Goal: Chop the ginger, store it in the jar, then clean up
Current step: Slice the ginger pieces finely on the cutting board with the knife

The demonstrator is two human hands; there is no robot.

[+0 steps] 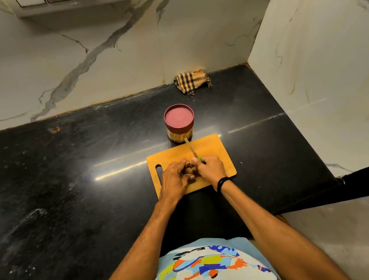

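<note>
Head view, person standing at black counter [61,174]. Ginger [189,166] is sitting on the wooden cutting board [211,146], approx. centre, showing only partly between the two hands. L hand [174,178] is curling its fingers over the ginger and holding it down. R hand [209,168] is gripping the green-handled knife [190,149], w/ the blade pointing away toward the jar [181,135]. Can't tell whether the edge is touching the ginger; the contact spot is hidden by the fingers. Jar is standing just behind the board's far edge, w/ its maroon lid [179,117] on; contents too unclear to call. Checked cloth [192,80] is lying bunched against the back wall, well apart from the board. Progress est.: chopping is only getting started, since the ginger is looking like one lump and no cut pieces are showing on the board. Remaining, by my reading: the chopping itself, opening the jar, moving the pieces in, closing it, then wiping down and clearing board + knife.
</note>
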